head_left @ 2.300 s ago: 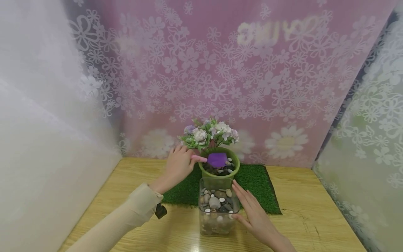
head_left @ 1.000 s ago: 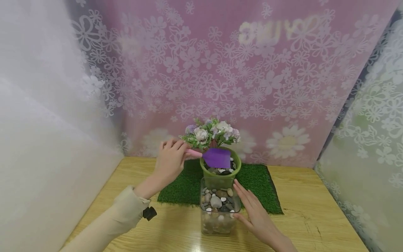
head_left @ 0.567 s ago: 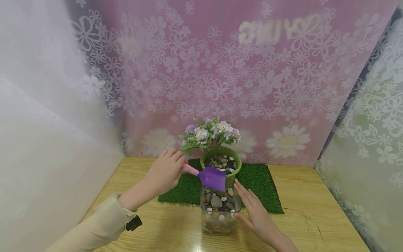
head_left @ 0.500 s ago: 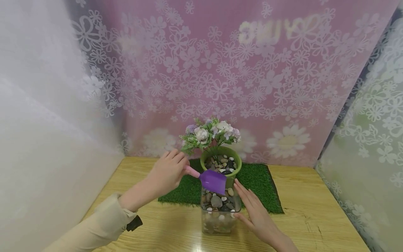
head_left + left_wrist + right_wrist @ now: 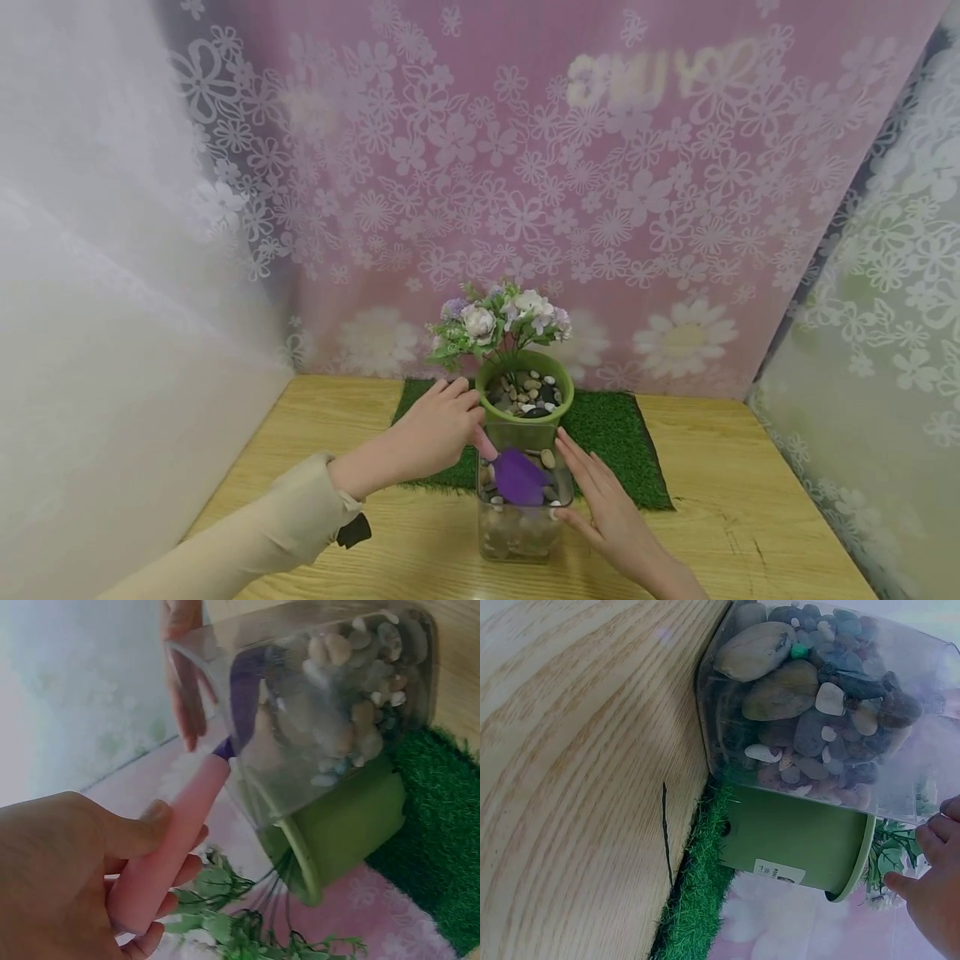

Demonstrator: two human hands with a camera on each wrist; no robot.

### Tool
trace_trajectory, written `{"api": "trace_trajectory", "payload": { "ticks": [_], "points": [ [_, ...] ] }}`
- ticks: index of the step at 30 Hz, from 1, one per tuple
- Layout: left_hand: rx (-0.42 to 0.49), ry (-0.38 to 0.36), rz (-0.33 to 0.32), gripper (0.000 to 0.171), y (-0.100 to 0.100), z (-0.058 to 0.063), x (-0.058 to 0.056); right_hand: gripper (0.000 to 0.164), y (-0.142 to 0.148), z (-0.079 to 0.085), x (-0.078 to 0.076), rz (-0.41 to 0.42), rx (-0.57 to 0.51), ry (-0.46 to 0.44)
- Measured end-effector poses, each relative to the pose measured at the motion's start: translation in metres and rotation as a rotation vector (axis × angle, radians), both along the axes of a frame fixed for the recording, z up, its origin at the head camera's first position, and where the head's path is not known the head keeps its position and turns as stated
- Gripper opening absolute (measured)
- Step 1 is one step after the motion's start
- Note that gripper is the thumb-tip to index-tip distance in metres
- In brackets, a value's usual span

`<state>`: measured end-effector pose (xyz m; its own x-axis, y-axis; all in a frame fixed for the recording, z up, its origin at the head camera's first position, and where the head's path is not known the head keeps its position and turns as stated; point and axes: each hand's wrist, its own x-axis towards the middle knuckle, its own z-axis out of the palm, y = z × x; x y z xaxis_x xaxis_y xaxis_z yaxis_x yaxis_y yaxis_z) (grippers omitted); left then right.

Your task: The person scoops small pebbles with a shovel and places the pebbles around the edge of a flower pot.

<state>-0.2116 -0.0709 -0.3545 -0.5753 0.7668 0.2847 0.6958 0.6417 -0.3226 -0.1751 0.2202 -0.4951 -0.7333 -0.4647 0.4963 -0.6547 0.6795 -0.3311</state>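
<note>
My left hand (image 5: pixel 435 429) grips the pink handle (image 5: pixel 171 844) of a small toy shovel. The shovel's purple blade (image 5: pixel 519 478) dips into a clear plastic container (image 5: pixel 517 557), down among the pebbles (image 5: pixel 802 735). Parts of the pebbles are hidden beneath the blade. At the container's right side, my right hand (image 5: pixel 611 521) rests with fingers extended along the rim and wall. Just behind the container stands a green flowerpot (image 5: pixel 566 392). Artificial white and lilac flowers (image 5: pixel 517 317) rise from it, and pebbles (image 5: pixel 531 392) lie inside.
The pot stands on a green artificial grass mat (image 5: pixel 618 450). Under everything is a wood-grain table (image 5: pixel 712 500). A pink floral cloth (image 5: pixel 480 167) hangs behind, with pale sheets on the left and right sides.
The shovel was tipped over the flowerpot, then came back toward me and down into the container. More pebbles show in the pot now. My right hand has stayed in place.
</note>
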Motion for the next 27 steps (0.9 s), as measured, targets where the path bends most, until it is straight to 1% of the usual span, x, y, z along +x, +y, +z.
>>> {"api": "trace_trajectory", "payload": {
  "ticks": [2, 3, 6, 9, 14, 18, 20, 25, 27],
  "points": [
    [0.010, -0.018, 0.002, 0.017, -0.0008, -0.0022, -0.0023, 0.085, -0.0001, 0.0009, 0.0008, 0.001, 0.002, -0.007],
    [0.015, -0.014, -0.004, 0.016, -0.0009, -0.0035, -0.0031, 0.085, -0.0002, 0.0013, 0.0010, 0.004, -0.001, -0.010],
    [0.021, 0.023, -0.018, 0.017, 0.0006, -0.0055, -0.0034, 0.085, -0.0004, 0.0024, 0.0015, 0.007, -0.004, -0.011],
    [0.019, 0.049, -0.025, 0.017, 0.0030, -0.0047, -0.0023, 0.086, -0.0006, 0.0031, 0.0012, 0.003, -0.004, -0.013],
    [0.019, 0.008, 0.006, 0.015, 0.0048, -0.0015, 0.0008, 0.084, 0.0002, 0.0031, 0.0007, 0.002, -0.001, -0.016],
    [0.013, 0.005, 0.030, 0.016, 0.0063, -0.0071, -0.0011, 0.084, 0.0005, 0.0026, 0.0007, 0.004, -0.005, -0.009],
    [-0.009, 0.019, 0.015, 0.015, 0.0065, -0.0100, -0.0032, 0.084, 0.0004, 0.0021, 0.0004, 0.006, -0.006, -0.010],
    [-0.020, 0.076, -0.079, 0.007, 0.0066, -0.0099, -0.0044, 0.085, 0.0005, 0.0015, 0.0008, 0.010, -0.005, -0.012],
    [-0.008, 0.090, -0.087, 0.008, 0.0065, -0.0108, -0.0032, 0.084, 0.0007, 0.0019, 0.0010, 0.008, -0.006, -0.010]
  ]
}}
